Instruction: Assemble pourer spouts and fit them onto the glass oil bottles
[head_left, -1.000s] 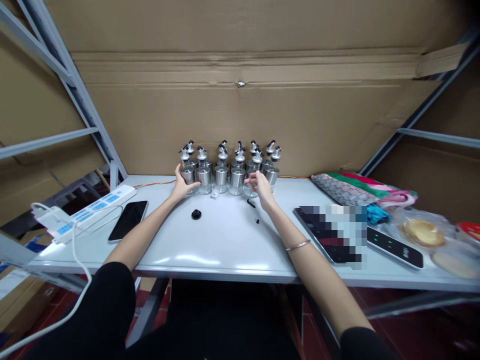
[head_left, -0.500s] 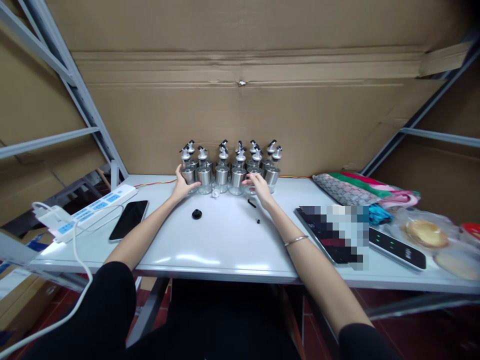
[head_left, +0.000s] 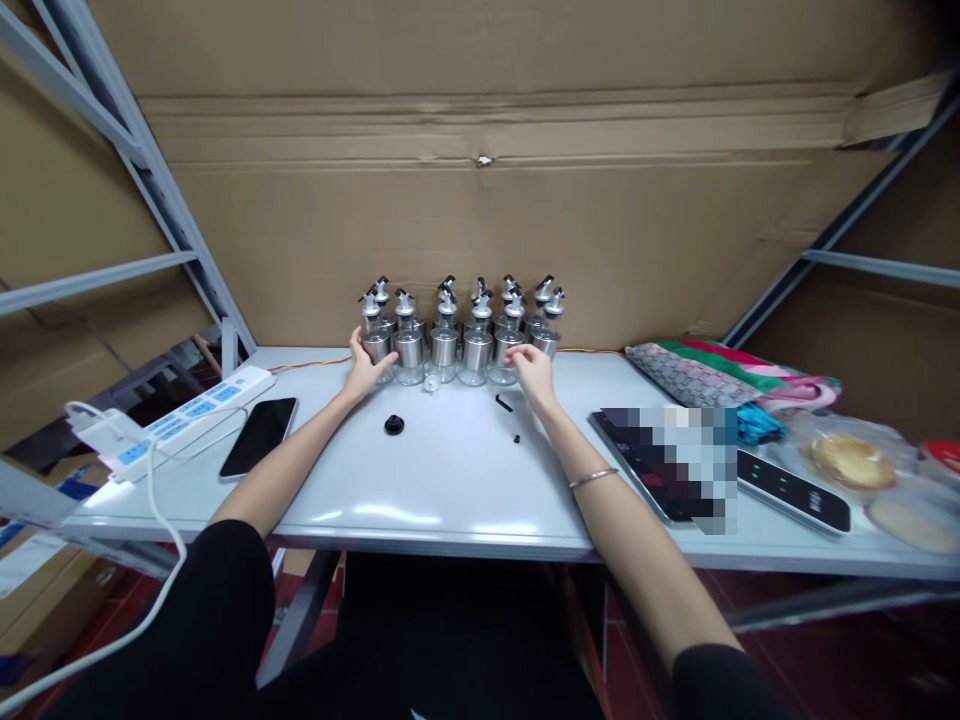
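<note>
Several glass oil bottles (head_left: 444, 350) with steel sleeves and flip-top pour spouts stand upright in two rows against the cardboard. My left hand (head_left: 365, 368) curves around the front row's leftmost bottle (head_left: 377, 346), its thumb across the front and fingers at the far side. My right hand (head_left: 534, 372) is in front of the row's right end, fingers loosely bent and pointing left, beside an oil bottle (head_left: 509, 346); I cannot tell if they touch it. A black round cap (head_left: 394, 425), a small clear-white round piece (head_left: 431, 383), a black lever (head_left: 503, 403) and a tiny black piece (head_left: 517, 439) lie nearer me.
On the left are a power strip (head_left: 191, 415) with a white cable and a black phone (head_left: 259, 437). To the right lie a partly blurred-out tablet (head_left: 637, 465), a black-topped device (head_left: 795, 492), a patterned cloth bag (head_left: 697, 378) and plastic-wrapped food (head_left: 851, 460).
My right hand has shifted slightly to the right, and its fingers have drawn closer together. My left hand stays at the leftmost bottle.
</note>
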